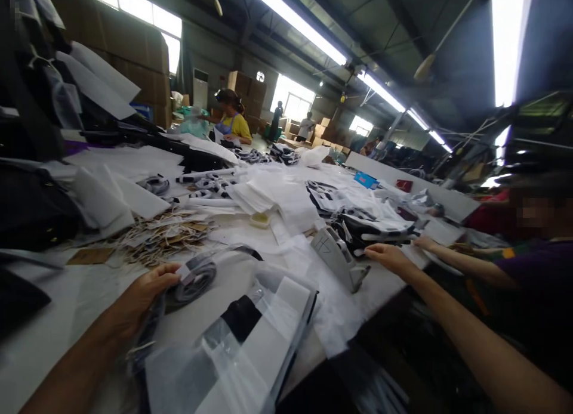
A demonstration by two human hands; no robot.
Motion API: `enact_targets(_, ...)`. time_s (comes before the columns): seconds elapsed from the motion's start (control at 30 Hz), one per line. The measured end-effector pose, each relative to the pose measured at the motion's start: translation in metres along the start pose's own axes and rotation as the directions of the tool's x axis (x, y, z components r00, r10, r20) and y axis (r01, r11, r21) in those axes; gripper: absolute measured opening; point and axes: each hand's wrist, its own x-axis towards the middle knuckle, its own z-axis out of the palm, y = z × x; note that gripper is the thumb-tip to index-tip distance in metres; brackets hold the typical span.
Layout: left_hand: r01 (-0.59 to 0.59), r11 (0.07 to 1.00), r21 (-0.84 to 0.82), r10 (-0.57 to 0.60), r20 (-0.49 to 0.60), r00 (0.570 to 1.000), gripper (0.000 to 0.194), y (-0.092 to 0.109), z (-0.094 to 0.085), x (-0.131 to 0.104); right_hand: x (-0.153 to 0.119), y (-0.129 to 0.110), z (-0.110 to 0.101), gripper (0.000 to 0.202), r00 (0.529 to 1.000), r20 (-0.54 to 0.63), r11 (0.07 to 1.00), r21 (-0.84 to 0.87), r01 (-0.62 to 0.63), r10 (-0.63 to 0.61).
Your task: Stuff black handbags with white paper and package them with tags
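At the left, my left hand (156,281) pinches a small white label (185,273) beside a coiled grey strap (197,283). My right hand (388,258) reaches out at the right, its fingers together at the edge of a black and white bundle (371,226); whether they grip anything is too small to tell. Left of that hand stands a grey tape dispenser (335,256). Between my arms lies a clear plastic bag (233,354) with white sheets and a black piece in it.
A heap of stringed tags (165,238) and white paper sheets (286,202) cover the table. A person in purple (537,271) works close at the right, one hand near mine. Someone in yellow (239,127) is farther back.
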Motion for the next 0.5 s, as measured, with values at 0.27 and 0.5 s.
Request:
enact_targets(0.27,0.037,0.998,-0.051,-0.033,0.077,0.997,0.06,-0.005,-0.011,0.01,0.02,0.049,0.016,0.037,0.956,0.269,0.958,0.225,-0.179,0.115)
enact_targets(0.5,0.044,0.999,-0.028,-0.042,0.072,0.996,0.063,-0.001,-0.008,0.005,0.025,0.057,0.018,0.034,0.971,0.227,0.936,0.318,-0.151,0.079)
